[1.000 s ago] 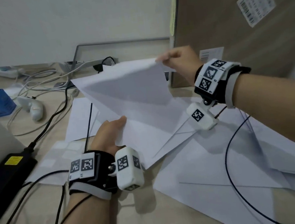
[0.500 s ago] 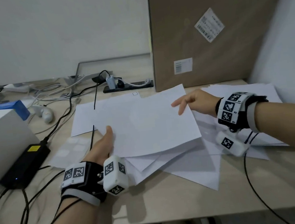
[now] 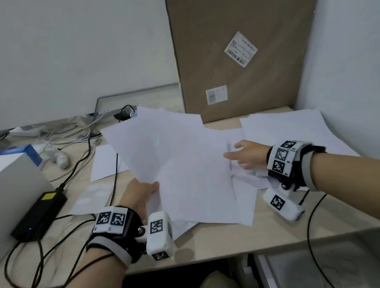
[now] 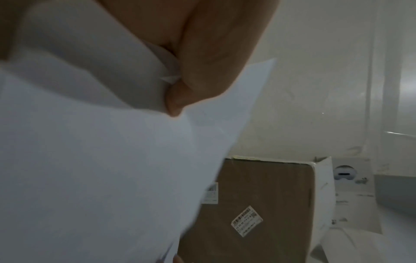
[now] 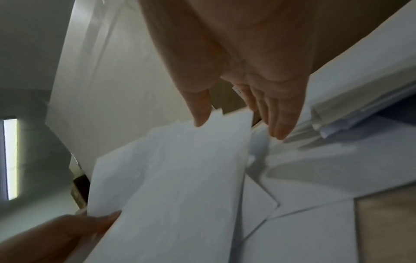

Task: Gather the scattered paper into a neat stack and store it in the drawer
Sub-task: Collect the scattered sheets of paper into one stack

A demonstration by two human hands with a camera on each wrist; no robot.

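The left hand [image 3: 142, 194] pinches a bundle of paper sheets [image 3: 174, 164] by its near-left edge, holding it tilted above the bench [image 3: 220, 240]. The right hand [image 3: 249, 154], fingers straight and relaxed, hovers over loose sheets [image 3: 285, 127] lying beside the cardboard box [image 3: 243, 41].

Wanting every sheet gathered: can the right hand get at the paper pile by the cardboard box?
Probably yes. The right hand is open and holds nothing, and the paper pile lies just behind it with nothing between; the cardboard box stands farther back.
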